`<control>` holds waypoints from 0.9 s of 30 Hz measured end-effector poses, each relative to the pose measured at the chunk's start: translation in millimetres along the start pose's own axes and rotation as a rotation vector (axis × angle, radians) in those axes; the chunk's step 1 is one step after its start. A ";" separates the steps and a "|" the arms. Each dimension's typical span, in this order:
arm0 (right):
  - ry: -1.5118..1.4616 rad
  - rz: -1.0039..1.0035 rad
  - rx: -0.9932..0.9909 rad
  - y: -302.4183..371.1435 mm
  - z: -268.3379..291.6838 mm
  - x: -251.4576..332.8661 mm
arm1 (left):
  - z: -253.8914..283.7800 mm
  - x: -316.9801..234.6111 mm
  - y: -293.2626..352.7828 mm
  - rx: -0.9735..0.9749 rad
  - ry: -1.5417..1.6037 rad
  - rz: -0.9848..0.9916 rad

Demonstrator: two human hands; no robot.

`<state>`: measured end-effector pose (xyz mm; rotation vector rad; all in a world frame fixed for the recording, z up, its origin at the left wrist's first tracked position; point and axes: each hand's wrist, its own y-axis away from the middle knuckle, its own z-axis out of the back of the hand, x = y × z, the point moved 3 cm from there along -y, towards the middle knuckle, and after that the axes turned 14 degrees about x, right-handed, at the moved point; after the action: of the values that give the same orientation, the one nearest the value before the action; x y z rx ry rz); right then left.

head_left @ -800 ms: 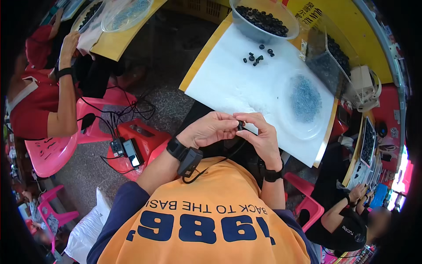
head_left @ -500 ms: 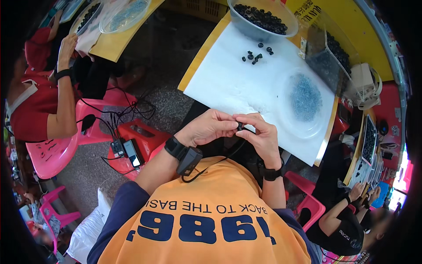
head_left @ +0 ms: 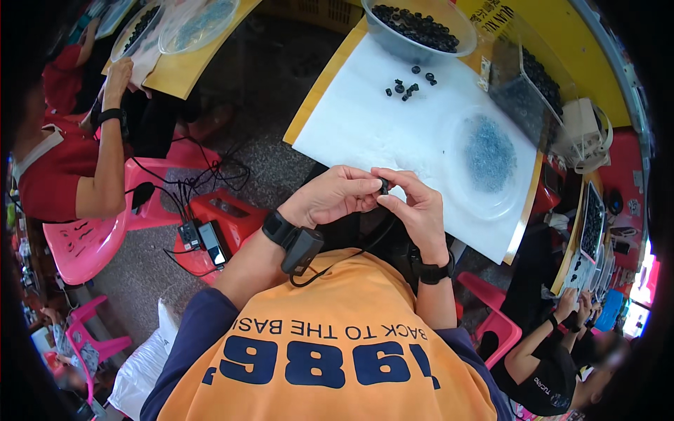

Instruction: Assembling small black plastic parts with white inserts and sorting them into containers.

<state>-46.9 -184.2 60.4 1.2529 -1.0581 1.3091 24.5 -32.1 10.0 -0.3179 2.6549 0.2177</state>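
A small black part sits between my two hands just off the near edge of a white sheet. My left hand pinches it between thumb and fingers. From the other side, the thumb and forefinger of my right hand close on it too. The fingertips hide most of its shape. Several loose black knob-like parts lie farther off on the sheet. To the right rests a clear shallow dish with many tiny bluish transparent pieces.
At the far edge stands a clear bowl of black parts. A clear bin with more is at the right, beside a white basket. A red stool with cables stands left. Co-workers sit on both sides.
My hands have risen slightly, and the black part between the fingertips has shifted a little away from me. My right forefinger is straighter. The co-worker's hand at left has moved slightly.
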 end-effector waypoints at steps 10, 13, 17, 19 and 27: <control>-0.018 0.019 -0.027 12.8 2.7 -4.5 | -9.8 0.4 -2.4 -0.081 -0.182 0.058; 0.017 0.017 -0.074 10.2 -0.9 -4.7 | -5.3 3.1 -3.6 -0.067 -0.143 0.044; -0.026 0.048 -0.048 5.6 0.1 -6.0 | 2.6 5.7 -5.5 0.007 -0.012 0.056; -0.050 0.026 -0.013 6.3 2.3 -3.5 | 4.9 8.9 -6.2 0.054 0.015 0.064; -0.015 -0.071 -0.009 10.3 0.8 0.6 | -6.5 8.7 -8.3 0.030 0.061 0.082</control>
<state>-57.0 -186.2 61.6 1.2836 -1.0195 1.2413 16.3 -43.0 11.0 -0.2100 2.7314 0.1971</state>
